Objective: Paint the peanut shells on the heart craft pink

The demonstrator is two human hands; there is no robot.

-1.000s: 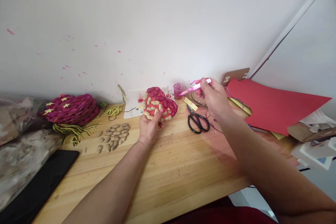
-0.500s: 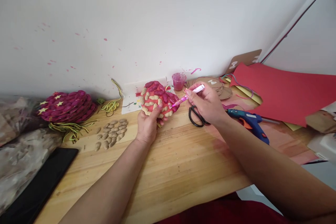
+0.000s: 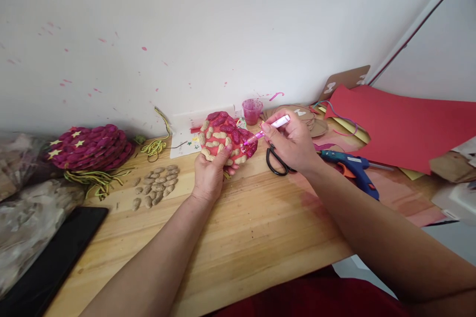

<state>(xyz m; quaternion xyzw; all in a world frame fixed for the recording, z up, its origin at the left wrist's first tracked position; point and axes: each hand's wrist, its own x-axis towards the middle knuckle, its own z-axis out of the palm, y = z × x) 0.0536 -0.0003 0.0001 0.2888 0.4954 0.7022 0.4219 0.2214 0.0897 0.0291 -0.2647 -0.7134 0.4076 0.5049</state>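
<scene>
My left hand (image 3: 211, 173) grips the near edge of a red disc covered with peanuts (image 3: 212, 144), its thumb on top and its fingers underneath. Peanuts along the disc's far and right sides are coated magenta; those on the left and near side are bare tan. Pinched in my right hand (image 3: 292, 143) is a slim paintbrush (image 3: 266, 130) with a white handle end and magenta paint along its lower part. Its tip touches a partly painted peanut near the disc's right edge. Behind the disc stands a clear plastic cup (image 3: 252, 111) with magenta paint.
Loose peanuts (image 3: 158, 184) lie left of my hand. Farther left are stacked magenta peanut discs (image 3: 91, 147) with yellow stars, a plastic bag (image 3: 40, 223) and a black flat slab (image 3: 59, 252). Scissors (image 3: 275, 162), a blue glue gun (image 3: 353, 168), cardboard pieces (image 3: 310, 121) and red paper (image 3: 405, 119) sit right.
The brush tip has shifted slightly on the same peanut, which shows a little more magenta. My view has tilted and shifted slightly. Both hands keep their grips.
</scene>
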